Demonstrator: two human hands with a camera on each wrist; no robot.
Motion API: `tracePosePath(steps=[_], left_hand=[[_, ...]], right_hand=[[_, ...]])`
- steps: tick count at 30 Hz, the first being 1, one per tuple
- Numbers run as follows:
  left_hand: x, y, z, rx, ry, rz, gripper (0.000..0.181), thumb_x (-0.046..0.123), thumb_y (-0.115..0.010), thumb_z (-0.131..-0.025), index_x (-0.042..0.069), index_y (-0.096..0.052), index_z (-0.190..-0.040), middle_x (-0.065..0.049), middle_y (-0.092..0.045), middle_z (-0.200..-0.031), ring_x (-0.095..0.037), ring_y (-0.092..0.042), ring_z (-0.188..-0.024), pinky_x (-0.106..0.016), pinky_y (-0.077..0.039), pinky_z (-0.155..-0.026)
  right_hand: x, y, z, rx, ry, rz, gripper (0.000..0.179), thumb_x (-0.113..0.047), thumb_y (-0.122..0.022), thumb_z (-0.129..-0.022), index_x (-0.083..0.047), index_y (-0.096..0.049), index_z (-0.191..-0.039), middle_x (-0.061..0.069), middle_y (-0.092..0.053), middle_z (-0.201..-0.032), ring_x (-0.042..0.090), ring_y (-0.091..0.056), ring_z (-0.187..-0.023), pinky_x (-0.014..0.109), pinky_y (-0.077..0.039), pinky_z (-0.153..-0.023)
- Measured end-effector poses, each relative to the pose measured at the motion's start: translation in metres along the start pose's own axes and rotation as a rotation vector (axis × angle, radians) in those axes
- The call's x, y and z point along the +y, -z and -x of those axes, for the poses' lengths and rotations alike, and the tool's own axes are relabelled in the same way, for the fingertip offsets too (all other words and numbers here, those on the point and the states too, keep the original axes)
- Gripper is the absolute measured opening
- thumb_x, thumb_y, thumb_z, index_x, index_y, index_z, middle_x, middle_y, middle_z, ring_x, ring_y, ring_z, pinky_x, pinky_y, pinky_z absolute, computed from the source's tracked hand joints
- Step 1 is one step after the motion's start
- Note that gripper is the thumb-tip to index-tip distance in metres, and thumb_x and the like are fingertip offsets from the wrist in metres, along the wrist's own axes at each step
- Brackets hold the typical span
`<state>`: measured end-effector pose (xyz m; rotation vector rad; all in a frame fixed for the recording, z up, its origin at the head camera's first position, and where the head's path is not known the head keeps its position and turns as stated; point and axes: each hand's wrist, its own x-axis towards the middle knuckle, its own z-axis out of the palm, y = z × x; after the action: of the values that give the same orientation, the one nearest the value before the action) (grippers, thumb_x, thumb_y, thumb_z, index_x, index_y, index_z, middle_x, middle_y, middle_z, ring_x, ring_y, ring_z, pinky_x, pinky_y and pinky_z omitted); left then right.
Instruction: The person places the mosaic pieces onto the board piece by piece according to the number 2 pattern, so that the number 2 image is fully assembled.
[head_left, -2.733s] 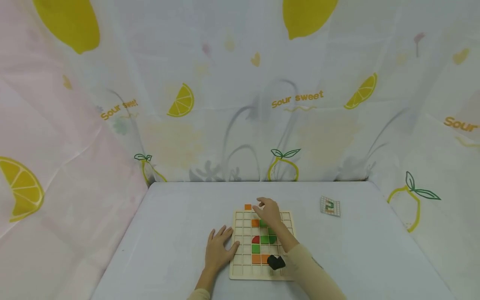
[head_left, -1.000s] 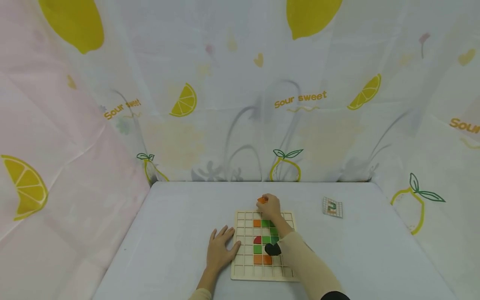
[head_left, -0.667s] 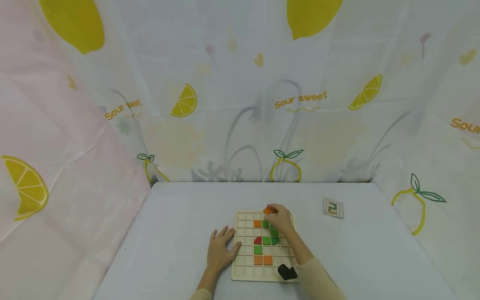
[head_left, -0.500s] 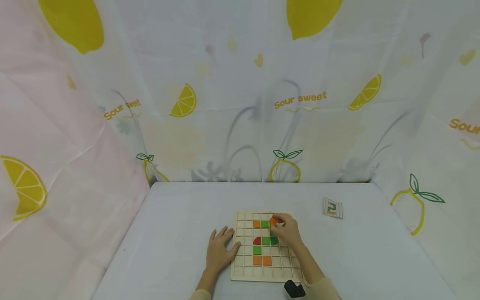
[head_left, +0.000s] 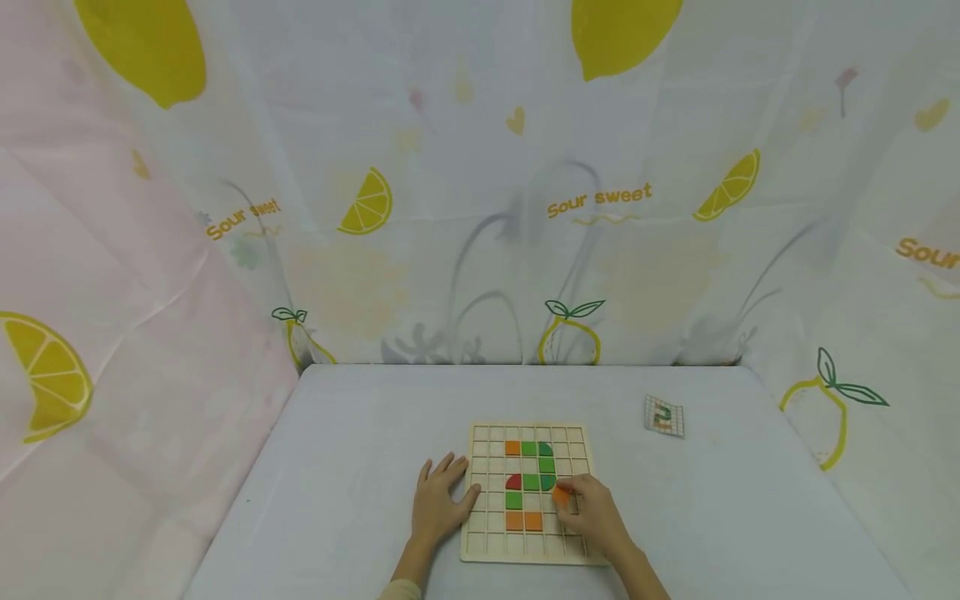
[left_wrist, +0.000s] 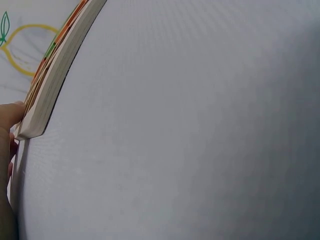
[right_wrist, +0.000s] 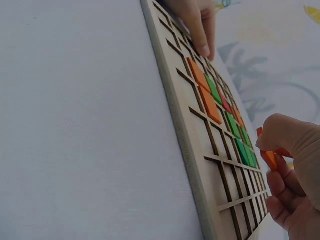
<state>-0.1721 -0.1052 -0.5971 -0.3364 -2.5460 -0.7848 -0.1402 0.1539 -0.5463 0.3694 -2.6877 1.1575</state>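
Observation:
My right hand [head_left: 600, 517] pinches an orange square tile [head_left: 561, 496] between thumb and fingers, over the right part of a wooden grid board [head_left: 487, 543]. In the right wrist view the orange tile [right_wrist: 269, 160] is tilted and apart from the board. My left hand [head_left: 438, 504] rests at the board's left edge, fingers spread and thumb on the rim; the left wrist view shows the thumb [left_wrist: 11, 114] on the board's corner. Set in the grid are two orange tiles [head_left: 523, 521] side by side, several green tiles [head_left: 531, 482], a red rounded tile [head_left: 513, 482] and another orange tile [head_left: 512, 448].
A small card [head_left: 664, 417] with a coloured grid pattern lies at the back right of the white table [head_left: 360, 450]. Lemon-printed cloth [head_left: 450, 275] hangs behind the table and along both sides.
My right hand has picked up the loose orange tile from beyond the board's far edge. It has carried it back over the board, toward the near right. My left hand has stayed put.

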Motion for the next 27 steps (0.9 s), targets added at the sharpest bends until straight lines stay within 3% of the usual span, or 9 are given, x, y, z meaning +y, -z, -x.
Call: tracePosePath(steps=[5,16,19,24,27], left_hand=[[0.000,0.000,0.001,0.009,-0.014,-0.004,0.042,0.029,-0.073,-0.074,0.004,-0.070,-0.108,-0.008,-0.069,-0.109,-0.031,-0.060,-0.110,-0.056,-0.034,-0.103],[0.001,0.002,-0.001,0.020,-0.017,-0.010,0.042,0.030,-0.073,-0.074,0.005,-0.070,-0.108,-0.008,-0.069,-0.110,-0.030,-0.060,-0.110,-0.055,-0.035,-0.103],[0.001,0.001,-0.001,0.019,-0.014,-0.010,0.042,0.030,-0.073,-0.074,0.005,-0.070,-0.108,-0.008,-0.069,-0.110,-0.030,-0.060,-0.111,-0.055,-0.034,-0.103],[0.000,-0.001,0.000,0.026,-0.019,-0.012,0.042,0.029,-0.073,-0.073,0.004,-0.070,-0.107,-0.008,-0.069,-0.109,-0.030,-0.061,-0.109,-0.056,-0.035,-0.102],[0.000,-0.001,0.000,0.046,-0.030,-0.006,0.042,0.028,-0.075,-0.072,0.004,-0.070,-0.106,-0.008,-0.070,-0.107,-0.031,-0.061,-0.109,-0.056,-0.036,-0.101]], right_hand=[[0.004,-0.001,0.015,-0.055,-0.013,0.003,0.027,-0.003,-0.072,-0.065,0.001,-0.070,-0.092,0.004,-0.066,-0.087,0.021,-0.061,-0.081,0.031,-0.054,-0.075],[0.007,-0.010,0.035,-0.056,0.083,0.037,0.029,-0.002,-0.070,-0.059,-0.005,-0.071,-0.088,-0.002,-0.061,-0.088,0.018,-0.055,-0.082,0.032,-0.049,-0.073],[0.008,-0.014,0.038,-0.008,0.131,0.053,0.030,-0.001,-0.070,-0.057,-0.004,-0.072,-0.087,-0.005,-0.058,-0.087,0.013,-0.051,-0.081,0.029,-0.045,-0.070],[0.008,-0.022,0.044,0.151,0.277,0.097,0.030,0.007,-0.068,-0.054,-0.003,-0.074,-0.082,-0.005,-0.055,-0.087,0.008,-0.046,-0.076,0.024,-0.039,-0.062],[0.004,-0.027,0.047,0.203,0.295,0.129,0.025,0.009,-0.070,-0.058,-0.005,-0.075,-0.079,-0.003,-0.057,-0.088,0.009,-0.046,-0.076,0.023,-0.038,-0.061]])
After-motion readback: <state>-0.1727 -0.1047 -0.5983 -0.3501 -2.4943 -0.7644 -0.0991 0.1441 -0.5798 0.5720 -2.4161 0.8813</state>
